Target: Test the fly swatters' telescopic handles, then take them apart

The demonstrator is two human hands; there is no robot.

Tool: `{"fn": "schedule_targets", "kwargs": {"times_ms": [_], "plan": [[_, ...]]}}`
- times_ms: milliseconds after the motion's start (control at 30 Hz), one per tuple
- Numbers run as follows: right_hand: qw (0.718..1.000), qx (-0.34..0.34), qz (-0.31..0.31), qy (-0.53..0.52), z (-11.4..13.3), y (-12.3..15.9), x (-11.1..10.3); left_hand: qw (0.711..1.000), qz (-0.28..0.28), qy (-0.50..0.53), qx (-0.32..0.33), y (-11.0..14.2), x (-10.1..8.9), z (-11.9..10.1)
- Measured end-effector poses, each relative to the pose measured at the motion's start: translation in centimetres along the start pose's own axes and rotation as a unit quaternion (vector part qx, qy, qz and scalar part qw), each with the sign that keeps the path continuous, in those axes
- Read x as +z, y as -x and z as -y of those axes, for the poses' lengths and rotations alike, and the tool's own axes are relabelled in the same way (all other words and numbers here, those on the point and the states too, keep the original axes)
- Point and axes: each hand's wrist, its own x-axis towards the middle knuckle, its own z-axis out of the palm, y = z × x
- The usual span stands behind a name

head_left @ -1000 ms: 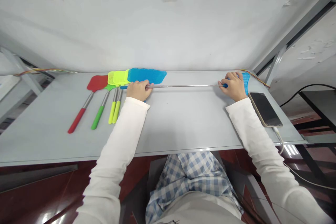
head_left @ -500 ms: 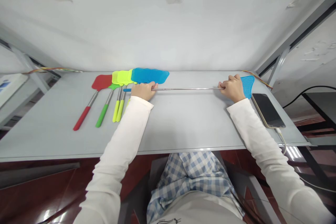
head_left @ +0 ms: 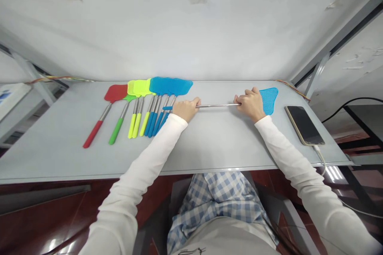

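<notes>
A pale grey table point(head_left: 215, 143) spans the frame below a scuffed white wall point(head_left: 191, 28), and a blue-and-white checked cloth point(head_left: 215, 203) shows at bottom centre. Along the table's far edge, left of centre, fly swatters lie side by side, their heads overlapping and their handles fanning toward the person: a red swatter point(head_left: 115, 93), a green swatter point(head_left: 116, 131), yellow swatters point(head_left: 137, 125) and blue swatters point(head_left: 170, 86). To their right, a separate blue fly swatter point(head_left: 218, 105) lies roughly parallel to the far edge, with its blue grip point(head_left: 167, 108) pointing left and its mesh head point(head_left: 269, 99) at the right. The left hand point(head_left: 185, 109) is curled around the steel shaft point(head_left: 218, 105) just beside the grip, and the right hand point(head_left: 250, 104) pinches the shaft just before the head, with bare shaft between them. A smartphone point(head_left: 304, 125) lies at the right, and a white charging cable point(head_left: 319, 158) runs from its near end over the table edge.
</notes>
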Motion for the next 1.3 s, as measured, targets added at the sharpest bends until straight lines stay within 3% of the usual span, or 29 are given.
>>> {"fn": "schedule_targets", "kwargs": {"times_ms": [267,467,600,1100,1300], "plan": [[1.000,-0.016,-0.011,0.000,0.8,0.1,-0.1,1.000,0.028,-0.003,-0.002,0.5,-0.2,-0.8],[0.995,-0.092,0.009,-0.041,4.5,0.1,-0.8,0.997,0.053,0.016,0.051,2.0,-0.1,-3.9],[0.993,-0.103,0.033,-0.046,6.2,0.0,-1.3,0.997,0.062,0.016,0.046,2.6,-0.3,-4.9],[0.993,-0.083,0.063,-0.059,6.4,0.0,-0.9,0.997,0.065,0.026,0.025,2.1,-0.8,-4.9],[0.986,-0.139,0.064,-0.062,5.4,0.2,-0.7,0.998,0.055,0.018,0.039,1.7,-0.3,-3.9]]}}
